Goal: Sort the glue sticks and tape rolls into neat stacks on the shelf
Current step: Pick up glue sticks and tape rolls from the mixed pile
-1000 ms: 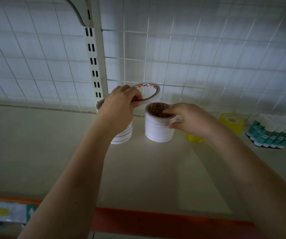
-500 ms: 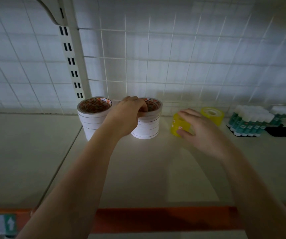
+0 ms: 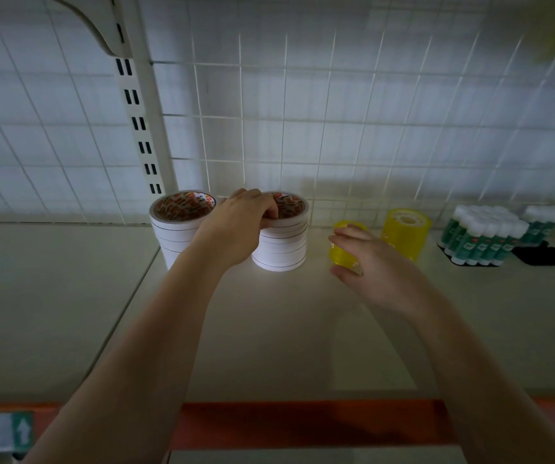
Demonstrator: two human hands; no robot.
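Two hands: left (image 3: 247,222) grips white stack (image 3: 281,241), right (image 3: 366,259) yellow roll (image 3: 344,244).

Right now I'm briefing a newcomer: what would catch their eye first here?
Two white tape stacks stand at the shelf's back, the left hand gripping the top of the right one. Beside them the right hand holds a yellow roll, with another yellow stack and glue sticks further right.
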